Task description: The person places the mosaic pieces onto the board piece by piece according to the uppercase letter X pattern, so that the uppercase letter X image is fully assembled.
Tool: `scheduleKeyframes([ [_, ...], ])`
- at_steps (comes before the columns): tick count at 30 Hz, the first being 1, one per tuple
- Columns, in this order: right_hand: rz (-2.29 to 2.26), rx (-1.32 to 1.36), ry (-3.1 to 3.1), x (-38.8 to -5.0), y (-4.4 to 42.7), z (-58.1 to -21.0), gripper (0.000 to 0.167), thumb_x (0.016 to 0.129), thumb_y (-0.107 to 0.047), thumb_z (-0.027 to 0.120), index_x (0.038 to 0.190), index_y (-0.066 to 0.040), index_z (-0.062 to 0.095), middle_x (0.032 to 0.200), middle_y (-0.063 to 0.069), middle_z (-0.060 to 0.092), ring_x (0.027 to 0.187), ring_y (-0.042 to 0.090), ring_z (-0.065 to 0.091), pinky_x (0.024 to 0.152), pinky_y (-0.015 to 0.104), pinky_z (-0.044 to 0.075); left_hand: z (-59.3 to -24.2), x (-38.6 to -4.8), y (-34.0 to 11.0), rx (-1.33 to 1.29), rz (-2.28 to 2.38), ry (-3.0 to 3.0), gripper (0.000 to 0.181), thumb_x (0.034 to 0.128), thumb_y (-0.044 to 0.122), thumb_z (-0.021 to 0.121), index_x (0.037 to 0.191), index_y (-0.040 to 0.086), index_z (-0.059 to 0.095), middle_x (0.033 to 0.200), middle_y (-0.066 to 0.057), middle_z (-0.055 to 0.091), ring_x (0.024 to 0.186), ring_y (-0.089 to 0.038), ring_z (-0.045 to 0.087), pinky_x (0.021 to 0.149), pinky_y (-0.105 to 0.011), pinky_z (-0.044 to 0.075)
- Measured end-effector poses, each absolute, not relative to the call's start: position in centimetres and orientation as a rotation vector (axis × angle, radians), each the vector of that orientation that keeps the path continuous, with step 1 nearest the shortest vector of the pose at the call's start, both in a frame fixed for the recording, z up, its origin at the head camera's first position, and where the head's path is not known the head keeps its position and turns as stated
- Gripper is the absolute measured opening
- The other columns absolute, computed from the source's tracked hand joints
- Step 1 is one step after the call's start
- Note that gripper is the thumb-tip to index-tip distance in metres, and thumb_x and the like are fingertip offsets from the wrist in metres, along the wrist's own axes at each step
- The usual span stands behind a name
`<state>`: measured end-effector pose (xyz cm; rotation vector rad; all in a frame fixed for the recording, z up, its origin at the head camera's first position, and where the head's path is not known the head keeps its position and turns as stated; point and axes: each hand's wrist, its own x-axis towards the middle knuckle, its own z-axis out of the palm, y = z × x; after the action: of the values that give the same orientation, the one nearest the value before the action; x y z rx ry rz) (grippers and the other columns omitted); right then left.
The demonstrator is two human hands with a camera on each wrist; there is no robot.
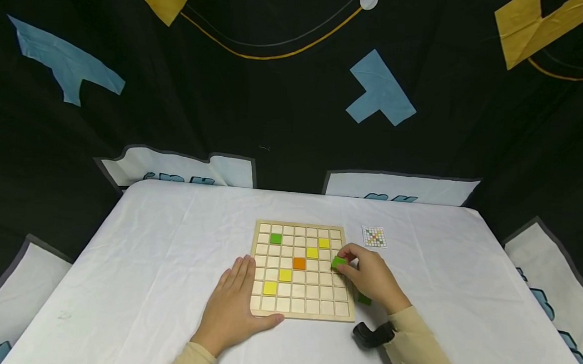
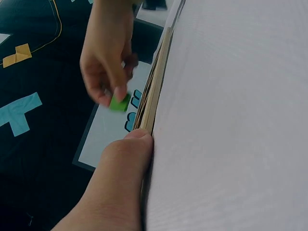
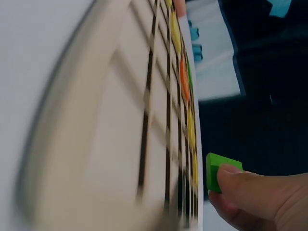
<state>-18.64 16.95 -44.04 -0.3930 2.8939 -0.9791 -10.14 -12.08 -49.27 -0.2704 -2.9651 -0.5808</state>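
A wooden grid board (image 1: 308,316) lies on the white table, its squares filled with pale tiles and a few coloured ones. Between thumb and fingers my right hand (image 1: 373,277) pinches a green block (image 1: 338,263) above the board's right side; the right wrist view shows this green block (image 3: 213,172) held off the surface. My left hand (image 1: 231,303) rests at the board's near left corner, fingers straight along the left edge and thumb (image 2: 137,139) against the front edge. On the board sit a green tile (image 1: 275,238), an orange tile (image 1: 299,263) and several yellow tiles (image 1: 285,275).
Another green block (image 1: 364,299) lies on the table right of the board, partly hidden by my right hand. A small printed card (image 1: 374,237) with a coloured grid pattern lies beyond it. A black curtain (image 1: 295,121) hangs behind the white tablecloth (image 1: 131,261).
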Motion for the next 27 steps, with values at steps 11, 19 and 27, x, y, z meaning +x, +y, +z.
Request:
scheduleKeyframes([
  [11, -1.029, -0.57, 2.867, -20.8, 9.8, -44.4, 0.012, 0.089, -0.023, 0.075, 0.099, -0.023, 0.068, 0.08, -0.011, 0.061, 0.075, 0.01, 0.054, 0.072, 0.029, 0.046, -49.3, -10.3, -12.1, -0.264, -0.567, -2.968, 0.13, 0.0693, 0.088, 0.057, 0.156, -0.002, 0.021, 0.165, -0.016, 0.021, 0.154, -0.03, 0.019, 0.125, -0.046, 0.021],
  [19, -0.957, -0.585, 2.886, -21.5, 7.5, -44.7, 0.012, 0.091, -0.024, 0.073, 0.102, -0.022, 0.071, 0.081, -0.008, 0.063, 0.07, 0.009, 0.054, 0.063, 0.026, 0.045, -49.4, -10.2, -12.1, -0.273, -0.572, -2.96, 0.129, 0.0696, 0.087, 0.058, 0.156, -0.002, 0.021, 0.165, -0.015, 0.021, 0.154, -0.029, 0.019, 0.125, -0.046, 0.02],
  [27, -0.828, -0.578, 2.96, -21.6, 6.6, -44.8, 0.014, 0.09, -0.024, 0.073, 0.103, -0.017, 0.076, 0.098, -0.004, 0.066, 0.085, 0.012, 0.062, 0.076, 0.032, 0.054, -49.4, -10.2, -12.2, -0.268, -0.55, -2.973, 0.13, 0.0693, 0.088, 0.057, 0.157, -0.001, 0.019, 0.165, -0.014, 0.02, 0.155, -0.028, 0.018, 0.125, -0.045, 0.02],
])
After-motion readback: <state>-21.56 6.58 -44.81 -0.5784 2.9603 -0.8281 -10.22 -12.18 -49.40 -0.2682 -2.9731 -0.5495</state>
